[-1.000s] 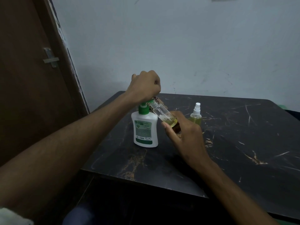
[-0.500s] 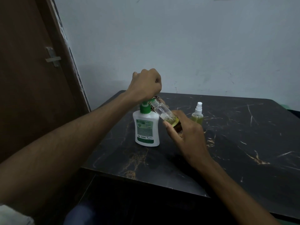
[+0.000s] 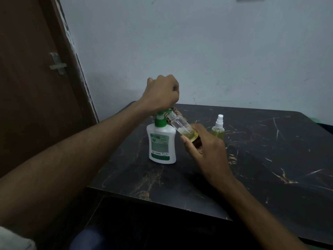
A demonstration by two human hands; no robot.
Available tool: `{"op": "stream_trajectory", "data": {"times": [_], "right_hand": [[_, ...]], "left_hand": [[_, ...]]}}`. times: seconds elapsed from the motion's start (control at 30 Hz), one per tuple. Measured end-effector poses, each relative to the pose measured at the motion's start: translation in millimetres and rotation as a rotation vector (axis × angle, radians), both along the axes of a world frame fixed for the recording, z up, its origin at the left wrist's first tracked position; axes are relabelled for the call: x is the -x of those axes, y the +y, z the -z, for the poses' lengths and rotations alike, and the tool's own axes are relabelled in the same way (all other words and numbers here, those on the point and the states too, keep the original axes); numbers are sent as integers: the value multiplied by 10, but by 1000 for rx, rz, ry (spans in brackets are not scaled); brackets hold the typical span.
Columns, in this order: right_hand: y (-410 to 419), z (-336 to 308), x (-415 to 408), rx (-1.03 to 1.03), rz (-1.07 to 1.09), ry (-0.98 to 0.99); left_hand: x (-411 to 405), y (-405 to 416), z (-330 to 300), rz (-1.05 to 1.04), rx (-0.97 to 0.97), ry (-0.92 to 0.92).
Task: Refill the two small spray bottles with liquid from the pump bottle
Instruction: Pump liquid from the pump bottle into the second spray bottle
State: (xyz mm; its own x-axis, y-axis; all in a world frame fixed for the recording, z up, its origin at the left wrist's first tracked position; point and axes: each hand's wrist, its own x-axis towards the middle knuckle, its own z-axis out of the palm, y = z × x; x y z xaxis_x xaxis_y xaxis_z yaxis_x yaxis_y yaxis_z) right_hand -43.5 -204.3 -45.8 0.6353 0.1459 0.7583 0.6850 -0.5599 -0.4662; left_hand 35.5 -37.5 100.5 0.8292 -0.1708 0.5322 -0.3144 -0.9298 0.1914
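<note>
Beside the pump bottle (image 3: 161, 141) on the surface (image 3: 270, 168): small spray bottle (image 3: 182, 128), tilted, mouth at nozzle. Right hand (image 3: 207, 150) grip holds its base (light, likely slippery); left hand (image 3: 162, 94) presses the pump.

pump bottle (image 3: 161, 141) green-and-white label, print too small and blurred to read

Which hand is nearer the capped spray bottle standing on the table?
Right. The right hand is just beside the capped spray bottle; the left hand is farther off, atop the pump bottle.
</note>
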Motion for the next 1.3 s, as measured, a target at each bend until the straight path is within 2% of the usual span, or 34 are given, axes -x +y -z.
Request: {"op": "stream_trajectory", "data": {"times": [0.4,0.63,1.3], "right_hand": [[4,0,-2,2,6,1],[7,8,-12,10,1,-6],[11,-21,18,2,11,-18]], "left_hand": [[9,7,-12,-1,-5,-19],[-15,30,67,4,44,41],[-2,-5,19,0,5,-9]]}}
